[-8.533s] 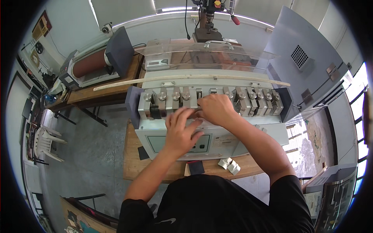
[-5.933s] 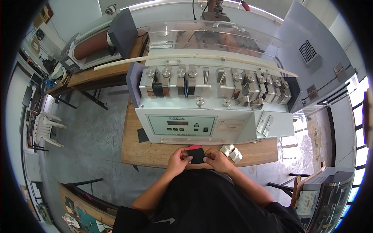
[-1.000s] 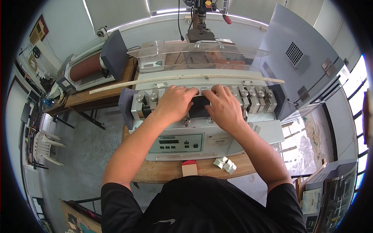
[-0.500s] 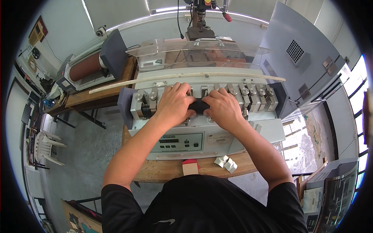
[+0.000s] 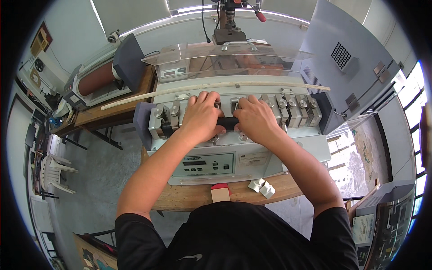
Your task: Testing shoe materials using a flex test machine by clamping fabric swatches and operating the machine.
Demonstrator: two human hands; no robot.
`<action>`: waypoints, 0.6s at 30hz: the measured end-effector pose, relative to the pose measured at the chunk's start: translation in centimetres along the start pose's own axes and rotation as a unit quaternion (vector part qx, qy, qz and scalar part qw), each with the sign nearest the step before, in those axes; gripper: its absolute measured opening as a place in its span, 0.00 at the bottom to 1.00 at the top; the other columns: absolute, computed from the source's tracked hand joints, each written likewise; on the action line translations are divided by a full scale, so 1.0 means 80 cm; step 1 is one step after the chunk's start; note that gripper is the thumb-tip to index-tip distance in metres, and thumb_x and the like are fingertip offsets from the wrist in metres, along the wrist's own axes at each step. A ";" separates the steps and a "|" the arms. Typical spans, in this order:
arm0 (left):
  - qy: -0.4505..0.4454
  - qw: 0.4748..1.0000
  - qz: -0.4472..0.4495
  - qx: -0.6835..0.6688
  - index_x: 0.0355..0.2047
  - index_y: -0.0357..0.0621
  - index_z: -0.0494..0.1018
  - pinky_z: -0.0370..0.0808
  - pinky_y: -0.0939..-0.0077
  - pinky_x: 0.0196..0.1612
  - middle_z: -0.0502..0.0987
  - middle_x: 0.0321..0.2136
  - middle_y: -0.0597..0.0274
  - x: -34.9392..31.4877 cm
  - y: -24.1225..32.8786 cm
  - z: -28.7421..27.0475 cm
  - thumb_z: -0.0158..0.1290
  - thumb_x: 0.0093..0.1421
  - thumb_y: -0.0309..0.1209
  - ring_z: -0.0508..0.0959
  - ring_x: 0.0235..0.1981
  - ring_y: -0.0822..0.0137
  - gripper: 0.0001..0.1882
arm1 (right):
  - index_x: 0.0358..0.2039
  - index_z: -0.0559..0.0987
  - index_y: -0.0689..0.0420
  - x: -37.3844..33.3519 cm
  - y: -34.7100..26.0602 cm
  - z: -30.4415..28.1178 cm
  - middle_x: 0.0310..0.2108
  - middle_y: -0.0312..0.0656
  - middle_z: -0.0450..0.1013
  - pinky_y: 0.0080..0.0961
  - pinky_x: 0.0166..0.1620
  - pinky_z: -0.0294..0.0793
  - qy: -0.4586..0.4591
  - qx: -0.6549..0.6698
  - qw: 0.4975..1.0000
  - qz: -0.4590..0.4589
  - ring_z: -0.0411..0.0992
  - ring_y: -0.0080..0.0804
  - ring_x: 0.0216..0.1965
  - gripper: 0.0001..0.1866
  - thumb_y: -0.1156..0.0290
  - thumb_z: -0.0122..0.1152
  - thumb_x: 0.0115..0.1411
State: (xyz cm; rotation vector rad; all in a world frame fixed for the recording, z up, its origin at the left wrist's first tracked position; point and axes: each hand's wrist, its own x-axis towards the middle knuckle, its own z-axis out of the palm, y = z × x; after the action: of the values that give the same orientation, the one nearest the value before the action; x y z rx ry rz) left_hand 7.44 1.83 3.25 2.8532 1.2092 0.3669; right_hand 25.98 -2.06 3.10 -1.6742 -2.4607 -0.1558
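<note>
A pale grey benchtop machine [image 5: 252, 155] stands on a wooden bench, with a row of metal clamp stations [image 5: 292, 110] along its top and a control panel [image 5: 208, 164] on its front. My left hand [image 5: 201, 118] and my right hand [image 5: 254, 119] rest side by side on the middle of the clamp row. Both grip a short black strip [image 5: 228, 123] that spans between them, one hand at each end. The clamps directly under my hands are hidden.
A raised clear plastic guard [image 5: 234, 51] sits behind the clamp row. On the bench edge lie a small red-and-tan box [image 5: 220, 193] and two white blocks [image 5: 262, 187]. A roller machine [image 5: 96, 81] stands left, a grey cabinet [image 5: 355, 67] right, a drill press [image 5: 228, 20] behind.
Earlier both hands picked up the black piece at the bench edge and carried it up to the clamp row. Over the last second they drew slightly closer together on it.
</note>
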 end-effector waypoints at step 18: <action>-0.011 1.000 0.018 0.012 0.33 0.48 0.83 0.59 0.64 0.54 0.68 0.47 0.65 -0.001 -0.003 -0.001 0.69 0.40 0.40 0.64 0.54 0.63 0.18 | 0.31 0.84 0.53 0.006 -0.001 0.004 0.35 0.36 0.72 0.33 0.45 0.71 -0.006 -0.053 0.998 -0.039 0.69 0.35 0.44 0.12 0.65 0.71 0.44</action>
State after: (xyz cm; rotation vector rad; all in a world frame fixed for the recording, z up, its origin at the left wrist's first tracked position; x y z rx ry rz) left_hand 7.19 1.94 3.25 2.8951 1.1677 0.3227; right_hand 25.74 -1.59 2.89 -1.6242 -2.5704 -0.2897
